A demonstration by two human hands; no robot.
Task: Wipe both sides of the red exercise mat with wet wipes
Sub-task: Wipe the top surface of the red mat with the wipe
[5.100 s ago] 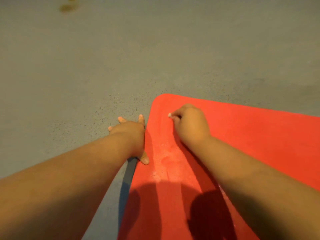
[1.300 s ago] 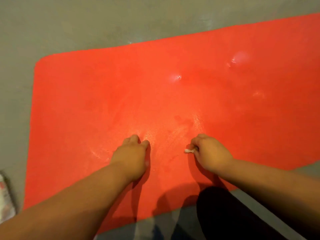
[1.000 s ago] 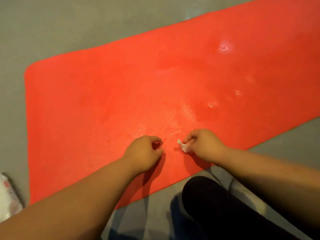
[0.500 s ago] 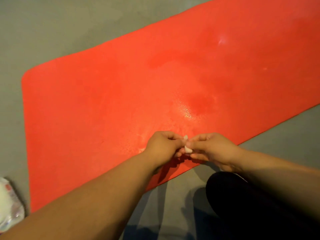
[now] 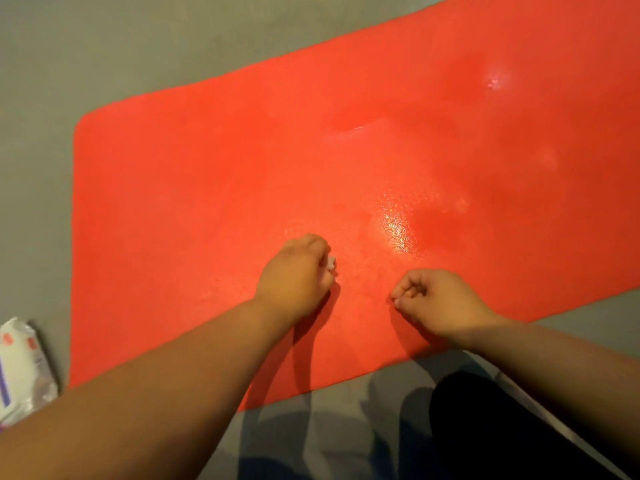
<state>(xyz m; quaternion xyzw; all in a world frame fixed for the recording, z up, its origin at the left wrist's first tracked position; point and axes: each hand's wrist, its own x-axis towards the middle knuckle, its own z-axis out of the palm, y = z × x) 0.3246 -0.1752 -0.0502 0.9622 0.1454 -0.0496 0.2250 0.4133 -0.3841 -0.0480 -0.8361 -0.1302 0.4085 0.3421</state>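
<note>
wipe (image 5: pixel 331 263) passed to left hand (image 5: pixel 294 271), right hand (image 5: pixel 437 300) fisted empty

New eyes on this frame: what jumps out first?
The red mat fills most of the view on a grey floor, with a wet glint right of centre. Near its front edge the left hand grips a small white wipe, the right hand curled empty beside it. A wipes pack lies at far lower left.

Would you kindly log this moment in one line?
left hand: grips wet wipe over red mat | right hand: curled, empty | wipes pack: on floor
</note>
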